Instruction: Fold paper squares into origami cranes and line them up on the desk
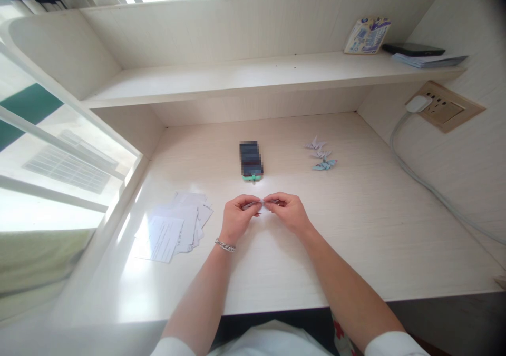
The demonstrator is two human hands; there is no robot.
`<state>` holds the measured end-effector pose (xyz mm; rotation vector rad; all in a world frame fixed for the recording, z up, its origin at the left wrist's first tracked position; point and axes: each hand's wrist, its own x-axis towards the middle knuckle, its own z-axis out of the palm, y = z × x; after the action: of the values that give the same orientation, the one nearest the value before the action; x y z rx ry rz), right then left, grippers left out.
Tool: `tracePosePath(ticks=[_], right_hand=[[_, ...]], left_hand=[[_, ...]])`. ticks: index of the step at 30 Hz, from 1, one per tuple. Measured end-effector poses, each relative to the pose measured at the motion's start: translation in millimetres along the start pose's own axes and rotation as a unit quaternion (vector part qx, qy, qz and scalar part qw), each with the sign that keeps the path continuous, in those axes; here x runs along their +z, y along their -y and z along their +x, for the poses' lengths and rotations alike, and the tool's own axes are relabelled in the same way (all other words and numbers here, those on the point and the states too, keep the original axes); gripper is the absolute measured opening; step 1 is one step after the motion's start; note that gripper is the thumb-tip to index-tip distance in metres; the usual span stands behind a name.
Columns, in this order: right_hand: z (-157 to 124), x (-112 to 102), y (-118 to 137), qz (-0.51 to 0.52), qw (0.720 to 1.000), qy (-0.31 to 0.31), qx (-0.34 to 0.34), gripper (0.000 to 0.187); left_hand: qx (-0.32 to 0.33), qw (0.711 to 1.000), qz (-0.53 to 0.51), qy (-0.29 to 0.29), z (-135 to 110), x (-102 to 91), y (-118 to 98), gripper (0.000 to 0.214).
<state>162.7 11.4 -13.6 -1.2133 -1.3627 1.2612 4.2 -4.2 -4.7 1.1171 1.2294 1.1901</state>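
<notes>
Between my two hands is a small piece of white folded paper (261, 205), mostly covered by the fingers. My left hand (238, 216) pinches its left side between thumb and fingertips, with a chain bracelet (225, 246) on that wrist. From the other side my right hand (290, 210) pinches the paper too, the fingertips of both hands nearly meeting. Beyond the hands lies a phone (251, 160) with a green lower edge, its screen blurred out. Several folded paper cranes (324, 164) sit to the right of it, one bluish and the others pale.
A loose stack of printed paper sheets (168, 235) lies on the desk at left. Above the back runs a shelf (237, 77) with a tissue pack (367, 36), a dark flat device (413, 49) and papers (429, 60). A cable (419, 179) hangs from the wall socket (446, 108) at right.
</notes>
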Motion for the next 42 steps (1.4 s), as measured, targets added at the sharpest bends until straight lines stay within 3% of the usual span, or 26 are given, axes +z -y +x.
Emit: tracePosePath(ticks=[11,31,37,42], right_hand=[[-2,-1,6,-0.008,0.998,0.046,0.035,0.017],[-4,-1,14,0.063,0.996,0.038,0.057,0.012],[-4,-3,14,0.119,0.986,0.076,0.093,0.015],[-2,-3,11,0.085,0.992,0.049,0.084,0.018]], left_hand=[[-0.014,0.997,0.04,0.063,0,-6.0,-2,0.02],[-0.034,0.996,-0.001,0.079,-1,-5.0,-10,0.01],[-0.029,0.996,0.012,0.086,-1,-5.6,-9,0.009],[-0.028,0.995,0.019,0.095,-1,-5.1,-8,0.011]])
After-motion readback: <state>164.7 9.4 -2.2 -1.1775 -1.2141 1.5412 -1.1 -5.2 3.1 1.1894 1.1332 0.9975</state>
